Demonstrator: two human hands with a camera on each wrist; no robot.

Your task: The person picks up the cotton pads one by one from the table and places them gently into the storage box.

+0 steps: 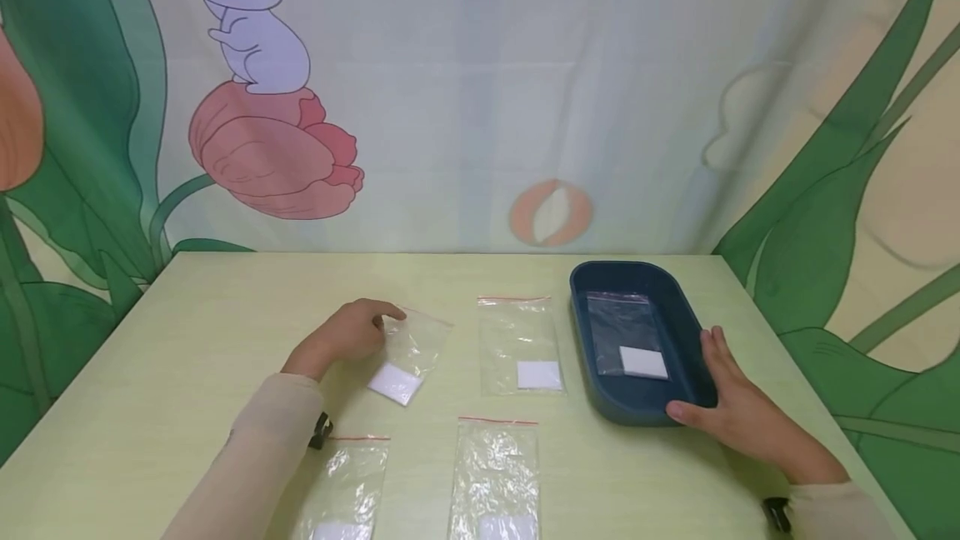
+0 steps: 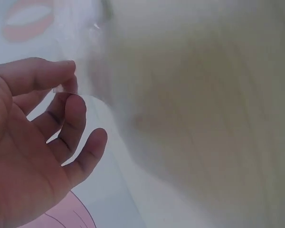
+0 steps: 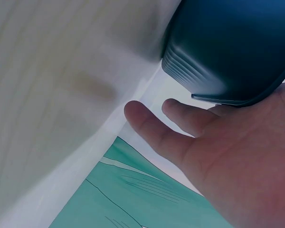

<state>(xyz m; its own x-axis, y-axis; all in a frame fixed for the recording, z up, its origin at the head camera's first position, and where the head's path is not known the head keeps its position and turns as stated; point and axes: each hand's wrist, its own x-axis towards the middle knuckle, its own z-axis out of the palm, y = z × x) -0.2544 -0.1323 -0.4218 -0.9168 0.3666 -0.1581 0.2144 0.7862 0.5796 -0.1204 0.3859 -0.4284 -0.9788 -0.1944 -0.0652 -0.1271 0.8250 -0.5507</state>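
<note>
My left hand (image 1: 352, 333) pinches the upper left of a clear zip bag (image 1: 422, 342) between thumb and finger. The bag tilts, its lower part holding a white flat piece (image 1: 395, 383). In the left wrist view, the clear film (image 2: 97, 85) runs out from the fingertips. On the right, my right hand (image 1: 742, 411) lies against a dark blue tray (image 1: 615, 408), its thumb at the near rim and its straight fingers along the right side. Inside the tray lies another zip bag (image 1: 624, 323) with a white piece (image 1: 643, 362).
Between the left hand and the tray lies a zip bag (image 1: 513, 327) with a white piece. Nearer the front are two more such bags, one left (image 1: 352, 473) and one centre (image 1: 495, 461). A printed curtain (image 1: 450, 107) hangs behind the light wooden table (image 1: 225, 298).
</note>
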